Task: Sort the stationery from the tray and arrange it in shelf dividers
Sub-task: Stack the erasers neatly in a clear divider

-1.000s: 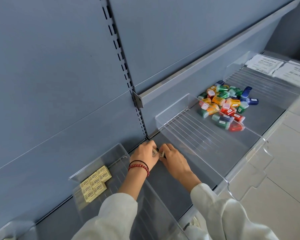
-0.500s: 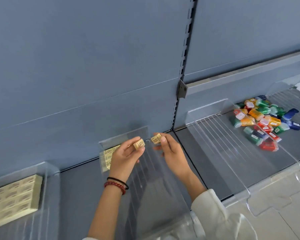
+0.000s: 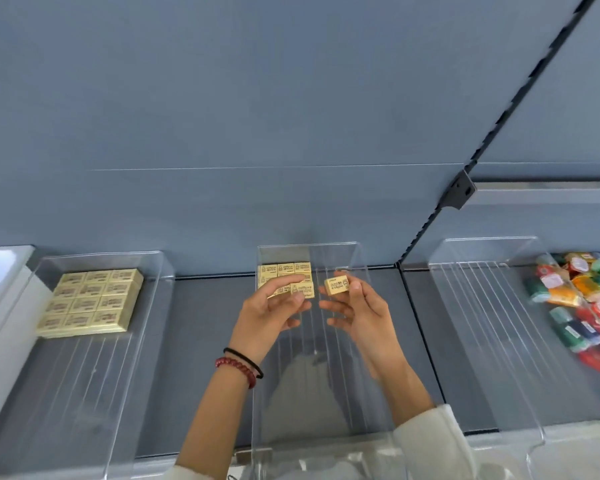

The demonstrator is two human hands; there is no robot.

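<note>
We're at a shop shelf [image 3: 205, 341]: slotted upright [image 3: 518, 95] behind it, clear dividers [image 3: 94, 375] on it, erasers [image 3: 90, 299] stocked.

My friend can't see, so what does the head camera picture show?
The left hand pinches one yellow eraser, the right hand a second eraser, over the middle clear divider with more erasers at its back. An eraser block lies in the left divider; colourful packs in the right divider.

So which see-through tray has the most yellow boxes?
The left clear plastic divider tray: its small pale yellow boxes form a big block; the middle tray has only a few, the right tray colourful pieces.
</note>
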